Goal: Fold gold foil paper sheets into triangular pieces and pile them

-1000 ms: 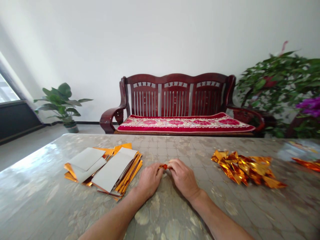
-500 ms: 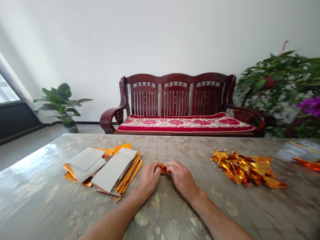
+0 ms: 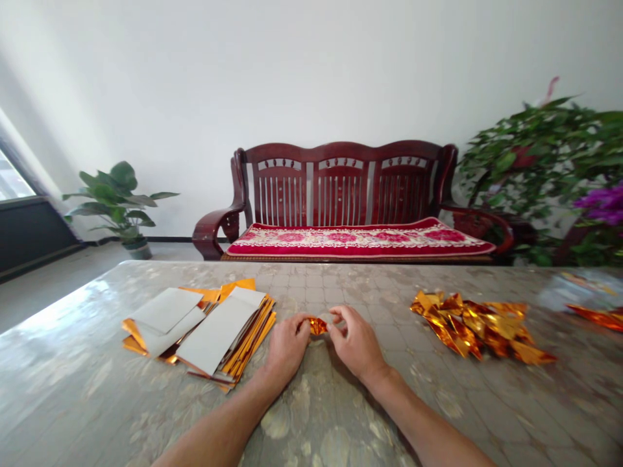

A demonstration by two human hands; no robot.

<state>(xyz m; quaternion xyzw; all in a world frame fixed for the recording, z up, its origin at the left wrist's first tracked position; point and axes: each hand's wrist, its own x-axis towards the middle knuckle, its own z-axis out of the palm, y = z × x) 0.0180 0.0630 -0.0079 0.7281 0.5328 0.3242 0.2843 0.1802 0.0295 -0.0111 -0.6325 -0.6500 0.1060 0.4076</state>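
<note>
A small piece of shiny orange-gold foil paper [image 3: 318,325] is between my two hands, above the middle of the table. My left hand [image 3: 288,338] pinches its left end between thumb and fingers. My right hand [image 3: 356,340] is at its right end, the thumb touching or very near the foil and the index finger raised apart from it. Left of my hands lies a stack of foil sheets [image 3: 221,329], mostly pale backs up with orange edges showing. To the right is a pile of folded gold foil pieces [image 3: 479,327].
The table [image 3: 272,425] has a glossy patterned cover. At its right edge lies a clear plastic bag [image 3: 581,290] with orange foil by it. Beyond stand a dark red wooden bench [image 3: 341,194], a potted plant [image 3: 114,201] and leafy greenery [image 3: 535,162].
The index finger of my right hand has lifted and opened away from the thumb, so more of the foil shows. My left hand keeps its pinch.
</note>
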